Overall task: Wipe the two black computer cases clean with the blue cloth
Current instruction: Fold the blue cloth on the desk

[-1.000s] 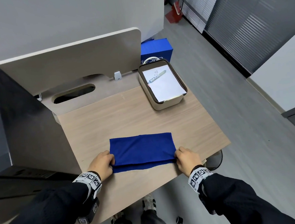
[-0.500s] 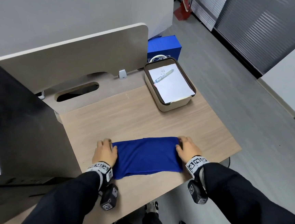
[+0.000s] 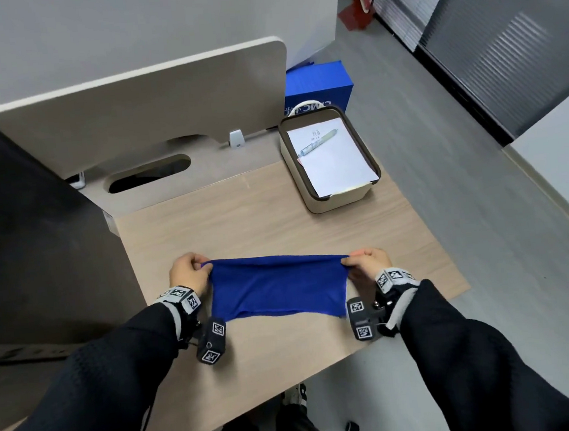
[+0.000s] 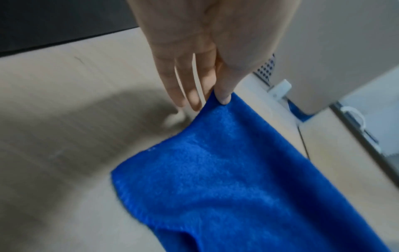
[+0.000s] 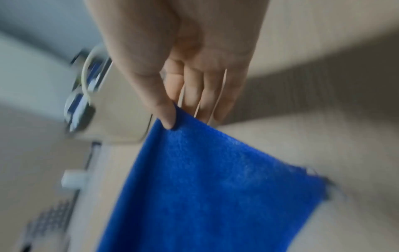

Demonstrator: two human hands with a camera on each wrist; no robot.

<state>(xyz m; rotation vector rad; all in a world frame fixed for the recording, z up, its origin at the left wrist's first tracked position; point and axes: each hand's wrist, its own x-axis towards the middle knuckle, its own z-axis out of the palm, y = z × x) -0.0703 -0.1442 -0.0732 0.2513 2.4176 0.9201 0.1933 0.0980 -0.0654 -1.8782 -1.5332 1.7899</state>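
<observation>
Pinching the blue cloth [image 3: 277, 289] by its far corners, left hand [image 3: 188, 275] at 9 o'clock, right hand [image 3: 366, 265] at 3. Lifted off the tabletop [image 3: 242, 219] since half a second earlier, now hanging; probably headed for the black computer case [image 3: 37, 237] at 9 o'clock, unwiped.

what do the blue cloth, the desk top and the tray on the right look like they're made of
Blue cloth: soft napped fabric, probably microfibre or fleece; fuzzy surface, drapes limp.
Desk top: pale wood-grain, matte, likely laminate; the streaks look printed.
Tray: smooth beige walls with a dark rim, probably plastic.
</observation>
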